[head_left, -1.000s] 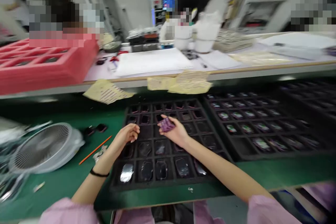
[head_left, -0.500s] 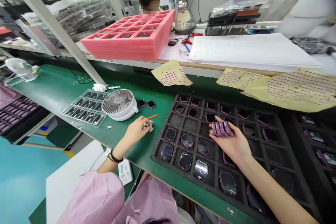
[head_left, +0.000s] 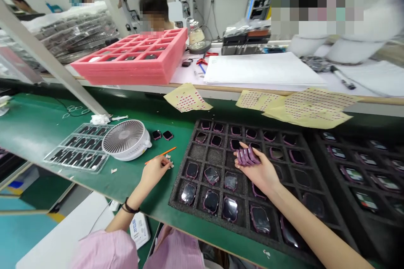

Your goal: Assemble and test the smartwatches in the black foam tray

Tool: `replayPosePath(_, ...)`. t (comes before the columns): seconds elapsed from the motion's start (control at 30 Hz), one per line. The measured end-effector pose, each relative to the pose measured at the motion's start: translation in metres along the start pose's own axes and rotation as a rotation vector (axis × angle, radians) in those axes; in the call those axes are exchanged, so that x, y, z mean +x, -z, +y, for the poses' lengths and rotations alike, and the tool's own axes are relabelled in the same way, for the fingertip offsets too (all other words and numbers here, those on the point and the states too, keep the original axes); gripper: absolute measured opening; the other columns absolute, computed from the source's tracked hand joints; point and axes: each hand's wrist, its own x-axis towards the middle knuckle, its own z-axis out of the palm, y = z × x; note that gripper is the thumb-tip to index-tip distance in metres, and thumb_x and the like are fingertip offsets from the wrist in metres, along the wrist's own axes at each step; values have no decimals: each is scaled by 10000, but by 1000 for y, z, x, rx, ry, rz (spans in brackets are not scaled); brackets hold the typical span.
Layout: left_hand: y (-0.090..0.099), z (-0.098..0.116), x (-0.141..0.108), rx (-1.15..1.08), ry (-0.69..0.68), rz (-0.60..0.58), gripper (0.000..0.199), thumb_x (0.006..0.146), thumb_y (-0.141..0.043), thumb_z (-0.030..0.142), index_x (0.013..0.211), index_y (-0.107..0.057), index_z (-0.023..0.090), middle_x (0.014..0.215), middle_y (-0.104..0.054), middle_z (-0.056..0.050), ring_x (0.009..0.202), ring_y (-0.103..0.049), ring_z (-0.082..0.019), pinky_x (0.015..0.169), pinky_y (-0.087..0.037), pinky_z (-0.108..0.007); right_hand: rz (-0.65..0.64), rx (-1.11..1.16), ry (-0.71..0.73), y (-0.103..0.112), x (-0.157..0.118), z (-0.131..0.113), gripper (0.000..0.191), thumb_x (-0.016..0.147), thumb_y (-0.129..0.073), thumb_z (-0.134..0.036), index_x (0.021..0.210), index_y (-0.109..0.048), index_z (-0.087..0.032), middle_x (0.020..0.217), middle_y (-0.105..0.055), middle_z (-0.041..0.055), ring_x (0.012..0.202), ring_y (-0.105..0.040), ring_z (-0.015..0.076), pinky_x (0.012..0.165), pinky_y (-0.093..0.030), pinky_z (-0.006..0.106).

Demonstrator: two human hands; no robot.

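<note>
– Green surface, with small white bits on it by an orange stick. How would you work this one?

– Left hand first: thumb and fingertips are drawn in close at those bits. Can't tell if one's actually pinched. Imo use just the tips, one bit at a time, and mind the stick right by the hand.

– And the other side?

– Right hand is palm up, fingers curled round a row of purple frames, held over the black foam tray. I'd hold it level with a light squeeze, cos a tilt could probably fan them out.

– Cool, and what's in what?

– From the left, clear tray: rows of dark flat pieces. Up on the shelf, pink foam tray: dark bits in some pockets. Black foam tray: purple-rimmed dark screens in most pockets. Far right, second dark tray: purple-rimmed units with pale, greenish faces.
</note>
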Motion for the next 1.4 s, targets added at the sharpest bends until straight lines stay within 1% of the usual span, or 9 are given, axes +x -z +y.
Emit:
replayPosePath(0.17, 1, 7, 8, 176, 30, -75, 239, 746, -531, 421, 725, -647, 214, 776, -689, -30, 721, -623, -216, 600, -387, -256, -80, 15, 17, 1, 2, -2, 332, 795, -530, -329, 1093, -593, -197, 812, -685, 83, 637, -610, 210, 605, -447, 343)
replayPosePath(0.33, 5, 4, 16, 86, -8, -222, 239, 720, -498, 414, 707, -613, 205, 770, -710, -44, 743, -645, -235, 651, -440, -285, -136, 35, 23, 0, -1, -4, 360, 793, -531, -342, 1120, -577, -198, 811, -684, 83, 626, -609, 209, 594, -424, 333)
replayPosePath(0.43, 17, 12, 17, 41, -33, -191, 264, 733, -479, 424, 741, -610, 195, 796, -708, -58, 753, -648, -240, 669, -453, -300, -178, 19, 53, -4, -5, -5, 393, 795, -527, -352, 1156, -560, -199, 820, -678, 80, 619, -602, 205, 593, -419, 337)
replayPosePath(0.6, 9, 85, 13, -122, -368, 58, 265, 801, -482, 429, 821, -597, 191, 882, -664, -60, 860, -610, -218, 783, -445, -317, -207, -21, 192, -10, -15, -5, 464, 802, -531, -363, 1241, -505, -216, 859, -670, 75, 649, -609, 214, 592, -427, 346)
replayPosePath(0.7, -25, 142, 13, -358, -596, -85, 195, 835, -495, 357, 816, -578, 182, 814, -652, -41, 786, -598, -170, 768, -455, -293, -207, -42, 293, -13, -20, -5, 514, 799, -546, -365, 1294, -457, -258, 885, -665, 51, 679, -613, 215, 613, -450, 357)
replayPosePath(0.87, -79, 193, 13, -765, -589, -195, 179, 824, -545, 322, 869, -592, 156, 775, -618, -25, 670, -581, -125, 609, -471, -232, -126, -79, 417, -11, -23, -4, 525, 788, -595, -375, 1294, -465, -315, 959, -648, 10, 831, -603, 197, 733, -479, 348)
replayPosePath(1.0, -95, 197, 9, -984, -489, -226, 258, 806, -578, 367, 906, -612, 131, 709, -578, -12, 530, -524, -97, 465, -441, -212, -89, -116, 464, -6, -20, -1, 488, 804, -606, -388, 1275, -483, -356, 1076, -619, -12, 951, -561, 170, 830, -457, 315)
replayPosePath(1.17, -96, 196, 2, -1147, -440, -180, 270, 782, -626, 385, 877, -603, 133, 711, -597, -19, 565, -543, -106, 468, -453, -205, -94, -147, 488, -6, -21, 1, 528, 824, -588, -408, 1325, -425, -373, 1067, -611, 2, 971, -556, 186, 845, -459, 343)
replayPosePath(1.4, -99, 192, 0, -1014, -516, -130, 227, 810, -620, 362, 870, -635, 144, 748, -607, -30, 626, -544, -115, 576, -474, -231, -52, -189, 522, -5, -23, 5, 553, 796, -624, -388, 1315, -434, -370, 1111, -592, -5, 1030, -541, 182, 881, -443, 310)
